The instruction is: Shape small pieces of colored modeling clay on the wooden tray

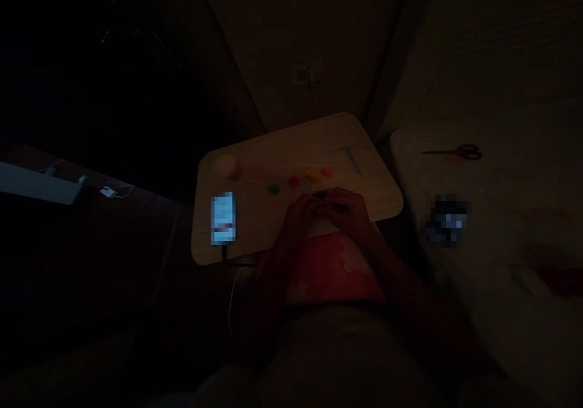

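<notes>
Hands (pixel 350 207) meet at a dark lump (pixel 321 194), near a yellow lump (pixel 313 175).

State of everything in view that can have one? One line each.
Left hand: curled, grip unclear.
Right hand: curled, grip unclear.
Dark piece: at the hands.
Phone: screen lit.
Scissors: look shut.
Wall socket: cable seemingly plugged in.
Tub: too dark to tell if lidded.
</notes>
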`<state>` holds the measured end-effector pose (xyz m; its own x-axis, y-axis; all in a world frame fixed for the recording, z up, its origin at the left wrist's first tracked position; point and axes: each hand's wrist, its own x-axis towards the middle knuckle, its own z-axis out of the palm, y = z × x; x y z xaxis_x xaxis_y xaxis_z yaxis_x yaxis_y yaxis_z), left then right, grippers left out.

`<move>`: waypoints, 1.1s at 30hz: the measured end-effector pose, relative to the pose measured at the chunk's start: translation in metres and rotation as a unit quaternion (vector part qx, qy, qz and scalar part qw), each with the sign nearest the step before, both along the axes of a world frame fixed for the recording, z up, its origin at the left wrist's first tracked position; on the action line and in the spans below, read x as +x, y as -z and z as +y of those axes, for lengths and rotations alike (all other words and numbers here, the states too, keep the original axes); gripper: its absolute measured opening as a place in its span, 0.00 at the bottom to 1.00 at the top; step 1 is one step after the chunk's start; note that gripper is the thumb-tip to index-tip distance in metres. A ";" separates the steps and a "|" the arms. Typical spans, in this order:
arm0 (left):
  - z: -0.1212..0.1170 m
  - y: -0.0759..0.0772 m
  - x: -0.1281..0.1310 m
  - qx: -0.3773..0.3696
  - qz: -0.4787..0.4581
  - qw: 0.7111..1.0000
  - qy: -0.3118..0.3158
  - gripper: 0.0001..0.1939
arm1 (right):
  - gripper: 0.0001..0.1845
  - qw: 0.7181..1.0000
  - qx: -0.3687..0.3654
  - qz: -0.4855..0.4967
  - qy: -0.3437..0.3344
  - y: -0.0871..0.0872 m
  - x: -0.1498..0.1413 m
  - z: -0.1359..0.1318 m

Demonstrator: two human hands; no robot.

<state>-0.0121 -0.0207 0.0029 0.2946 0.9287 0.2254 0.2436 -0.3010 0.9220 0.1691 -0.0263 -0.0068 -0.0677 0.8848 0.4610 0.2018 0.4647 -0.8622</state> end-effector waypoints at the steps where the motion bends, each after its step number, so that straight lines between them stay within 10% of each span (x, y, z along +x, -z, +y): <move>1: 0.001 0.000 0.000 -0.001 0.008 1.000 0.006 0.24 | 0.05 1.000 0.005 0.003 0.001 0.001 0.000 0.000; 33: -0.002 -0.008 0.004 -0.096 0.003 0.995 0.026 0.29 | 0.06 0.999 0.011 -0.030 0.004 0.003 0.000 -0.001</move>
<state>-0.0082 -0.0225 0.0106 0.3431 0.9383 0.0434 0.2374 -0.1313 0.9625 0.1688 -0.0276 -0.0099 -0.0893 0.8749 0.4761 0.2570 0.4820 -0.8376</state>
